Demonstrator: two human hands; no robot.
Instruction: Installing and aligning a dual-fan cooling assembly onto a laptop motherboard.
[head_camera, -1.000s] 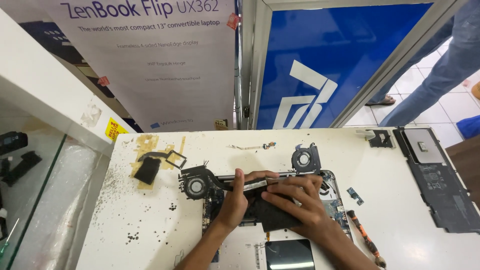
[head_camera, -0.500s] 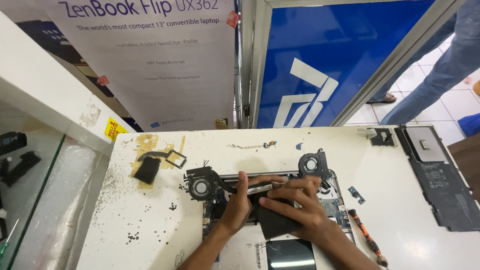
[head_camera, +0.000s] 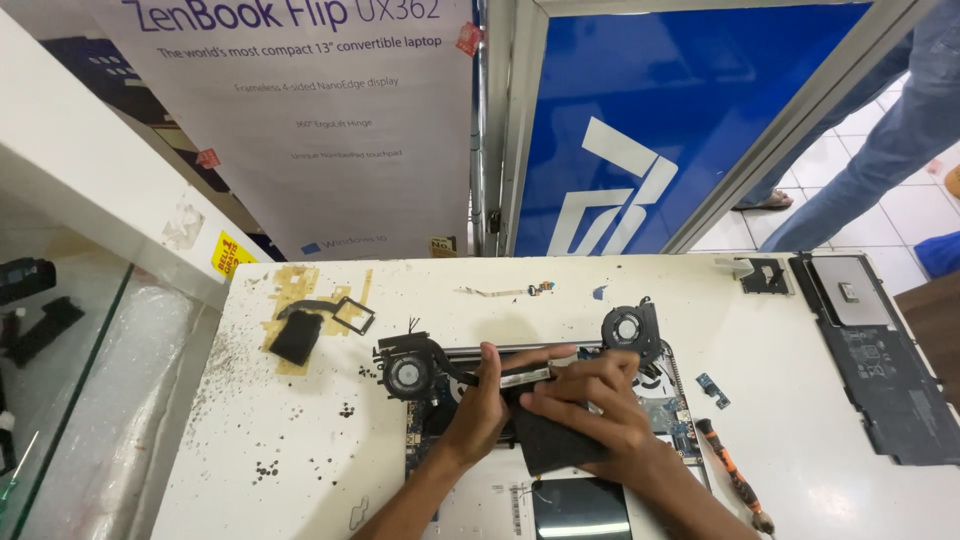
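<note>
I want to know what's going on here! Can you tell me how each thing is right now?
Laptop: lying opened up, insides showing.
Cooling assembly: two fans joined by a pipe, lying across the laptop.
Left hand: gripping the pipe.
Right hand: pressing a black pad.
Screwdriver: lying untouched on the table.
Battery: taken out, lying flat at the right.

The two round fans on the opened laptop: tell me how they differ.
The left fan lies close beside the left hand, lower in the view; the right fan sits farther up, beyond the right hand. The left fan has thin wires sticking up at its top edge; on the right fan none show. Both are dark, round, and joined by the metal heat pipe that the hands touch.
</note>
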